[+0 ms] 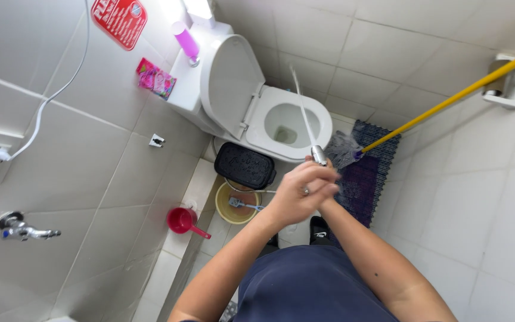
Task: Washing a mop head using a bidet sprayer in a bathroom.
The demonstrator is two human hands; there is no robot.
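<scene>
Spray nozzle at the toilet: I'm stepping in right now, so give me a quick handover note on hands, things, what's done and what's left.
Left hand and right hand are clasped together around the spray nozzle, which shoots a water jet over the open toilet bowl. The yellow-handled mop rests its head on the bowl rim beside the nozzle. Black bin, yellow bucket and red scoop stand on the floor. Done: lid up, water running. Left: how clean the bowl is cannot be told.

A bin (245,165) is sitting just left of the toilet (269,113), a bucket (236,206) before it, a mat (365,170) lying to the toilet's right.
</scene>
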